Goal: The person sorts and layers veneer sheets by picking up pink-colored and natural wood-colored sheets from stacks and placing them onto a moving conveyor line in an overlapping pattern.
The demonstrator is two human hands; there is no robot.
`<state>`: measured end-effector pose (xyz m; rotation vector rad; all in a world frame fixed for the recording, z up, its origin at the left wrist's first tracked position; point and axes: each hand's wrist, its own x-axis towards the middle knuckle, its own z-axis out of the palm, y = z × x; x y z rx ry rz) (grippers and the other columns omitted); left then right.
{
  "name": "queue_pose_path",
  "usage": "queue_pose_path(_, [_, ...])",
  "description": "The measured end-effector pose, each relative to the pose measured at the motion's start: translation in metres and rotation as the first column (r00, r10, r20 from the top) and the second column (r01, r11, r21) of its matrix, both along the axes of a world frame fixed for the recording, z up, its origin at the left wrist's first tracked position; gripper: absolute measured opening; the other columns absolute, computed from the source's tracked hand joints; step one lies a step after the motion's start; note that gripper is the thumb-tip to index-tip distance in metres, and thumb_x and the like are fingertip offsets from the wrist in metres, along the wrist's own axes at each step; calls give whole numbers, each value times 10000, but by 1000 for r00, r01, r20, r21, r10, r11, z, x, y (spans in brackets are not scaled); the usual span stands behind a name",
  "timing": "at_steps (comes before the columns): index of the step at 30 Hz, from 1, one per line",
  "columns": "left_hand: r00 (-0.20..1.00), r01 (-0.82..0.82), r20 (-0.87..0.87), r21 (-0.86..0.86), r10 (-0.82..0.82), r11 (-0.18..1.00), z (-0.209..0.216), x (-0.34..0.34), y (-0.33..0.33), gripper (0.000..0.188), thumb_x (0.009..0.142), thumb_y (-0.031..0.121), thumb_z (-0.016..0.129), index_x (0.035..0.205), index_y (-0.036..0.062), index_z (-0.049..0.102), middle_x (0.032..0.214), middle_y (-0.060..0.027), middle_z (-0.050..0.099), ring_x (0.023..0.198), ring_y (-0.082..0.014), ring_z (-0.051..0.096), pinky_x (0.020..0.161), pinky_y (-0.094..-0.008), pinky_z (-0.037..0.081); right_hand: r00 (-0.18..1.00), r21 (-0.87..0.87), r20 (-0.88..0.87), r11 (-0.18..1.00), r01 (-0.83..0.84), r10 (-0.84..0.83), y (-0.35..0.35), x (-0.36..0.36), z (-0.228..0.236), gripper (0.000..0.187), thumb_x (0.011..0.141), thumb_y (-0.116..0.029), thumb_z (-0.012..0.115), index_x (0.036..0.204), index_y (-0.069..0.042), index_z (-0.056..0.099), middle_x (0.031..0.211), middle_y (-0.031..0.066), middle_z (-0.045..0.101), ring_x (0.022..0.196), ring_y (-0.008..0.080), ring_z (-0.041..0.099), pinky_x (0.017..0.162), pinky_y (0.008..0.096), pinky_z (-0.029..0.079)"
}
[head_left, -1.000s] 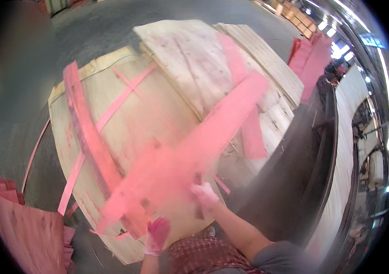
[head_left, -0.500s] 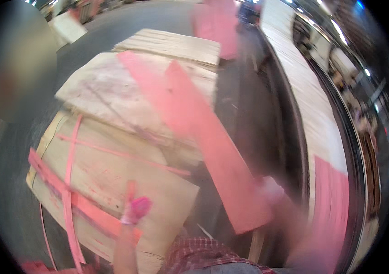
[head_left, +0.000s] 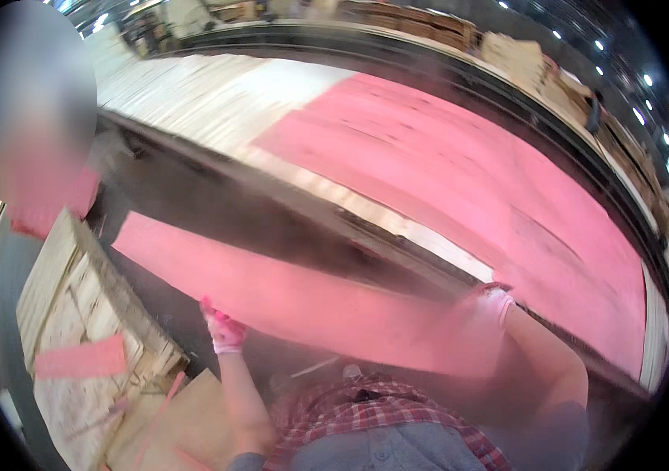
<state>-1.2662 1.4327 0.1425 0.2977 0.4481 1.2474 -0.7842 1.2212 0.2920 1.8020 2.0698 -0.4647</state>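
Note:
A long pink-coated wood veneer strip [head_left: 303, 302] stretches across in front of me, its right part blurred by motion. My right hand [head_left: 497, 304], in a pink-stained white glove, grips the strip's right end beside the conveyor-like line. At the strip's near edge, left of centre, my gloved left hand [head_left: 226, 328] holds it with the fingers partly hidden underneath. Beyond the strip, pink veneer sheets [head_left: 444, 165] lie over pale veneer [head_left: 193, 90] on the long bed.
Stacked pale veneer [head_left: 75, 290] stands at the left with a short pink piece [head_left: 83, 357] on top. A dark rail [head_left: 303, 184] runs along the bed's near side. Another person [head_left: 36, 141], blurred, is at the upper left. Brown sheets [head_left: 405, 22] are piled behind the bed.
My view has swung right toward the bed. The strip has turned from pointing away to lying crosswise. My left hand, apart from it before, now holds its near edge; the right still grips its end.

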Motion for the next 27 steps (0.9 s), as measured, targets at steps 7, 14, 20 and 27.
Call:
queue_pose_path(7, [926,259,-282,-16,-253,966,-46,181,82,416,748,327,614,1098,114,542,1088,-38,574,1001,-222,546,839,-389,467,635,425,-581,475,770,-510,-98,130,-91,184,721,-186,606,893,-122,610,706,60,583,664,177,573,618,308,452])
queue_pose_path(14, [895,324,-300,-69,-329,944,-80,262,176,397,820,374,523,1136,134,526,1133,-32,552,1032,-224,525,852,-398,444,326,-29,-892,-762,647,312,-130,131,-33,314,844,-147,538,1142,-57,502,1086,93,574,647,105,558,483,185,441])
queue_pose_path(20, [831,271,-446,-196,-332,942,-109,306,183,503,828,397,510,1252,135,439,1251,-32,458,1110,-230,467,863,-390,433,-455,-537,-842,-517,666,288,-118,61,-147,294,802,-313,604,1010,-111,557,818,20,562,465,76,459,407,208,416])
queue_pose_path(27, [729,479,-344,-361,-592,800,-134,293,202,425,839,394,506,1148,101,514,1144,-26,547,1002,-193,545,789,-324,480,-592,-787,-604,-518,337,534,-10,34,-221,290,792,-350,595,986,-141,543,783,-12,498,643,133,494,620,289,488])
